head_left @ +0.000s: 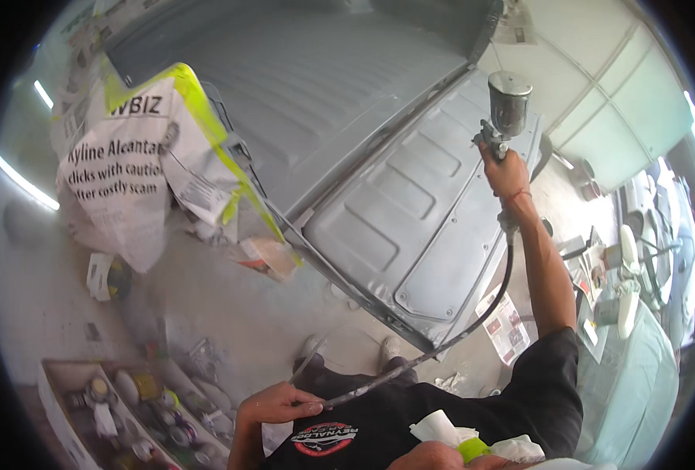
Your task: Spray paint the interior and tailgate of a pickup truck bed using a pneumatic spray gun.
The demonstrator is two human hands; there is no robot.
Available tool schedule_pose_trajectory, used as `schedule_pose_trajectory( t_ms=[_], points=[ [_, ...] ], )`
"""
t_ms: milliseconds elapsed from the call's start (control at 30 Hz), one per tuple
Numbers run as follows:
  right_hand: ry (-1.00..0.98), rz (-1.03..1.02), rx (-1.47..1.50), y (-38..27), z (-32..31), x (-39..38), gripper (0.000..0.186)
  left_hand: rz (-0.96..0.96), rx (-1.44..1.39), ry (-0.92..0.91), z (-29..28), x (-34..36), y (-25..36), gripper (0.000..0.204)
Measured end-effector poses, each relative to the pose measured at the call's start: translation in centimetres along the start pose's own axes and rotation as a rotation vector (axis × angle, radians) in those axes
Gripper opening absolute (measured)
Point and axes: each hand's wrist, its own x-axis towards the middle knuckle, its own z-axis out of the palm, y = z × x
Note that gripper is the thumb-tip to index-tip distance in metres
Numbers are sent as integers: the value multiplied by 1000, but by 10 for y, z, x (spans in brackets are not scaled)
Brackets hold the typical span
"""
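My right hand (507,174) is closed round the handle of a spray gun (510,110), a metal gun with a round cup on top. It is held up over the far right edge of a lowered tailgate (398,200), which is grey with pressed panels. A dark air hose (481,317) runs from the gun's base down across my body. My left hand (278,404) pinches that hose near my waist. Behind the tailgate lies the ribbed grey pickup bed (300,94). Whether paint is leaving the nozzle, I cannot tell.
Newspaper masking (112,207) edged with yellow-green tape (187,82) covers the vehicle's left rear. A divided box (69,423) of cans and bottles stands at lower left. Newspaper sheets (506,327) lie on the floor at right, near a pale green cover (637,384). Light panels (614,86) stand at far right.
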Motion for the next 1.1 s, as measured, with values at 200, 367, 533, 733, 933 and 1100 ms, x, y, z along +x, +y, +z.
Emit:
schedule_pose_trajectory(
  t_ms=[200,367,533,733,933,1100],
  points=[
    [-611,30,501,42,-35,-23,48,-54,-59,7,112,36,20,38],
    [-926,-51,605,75,-49,-45,53,-51,-284,196,186,52,34,32],
    [-377,-8,466,111,-39,-19,46,11,-307,285,235,52,29,32],
    [143,-64,396,163,-44,27,52,-37,-542,430,307,65,1,38],
    [-121,-73,594,186,-58,45,48,-182,-668,596,375,165,-58,48],
    [-705,-224,991,250,-79,23,44,-98,-485,885,444,355,-126,44]
  ],
)
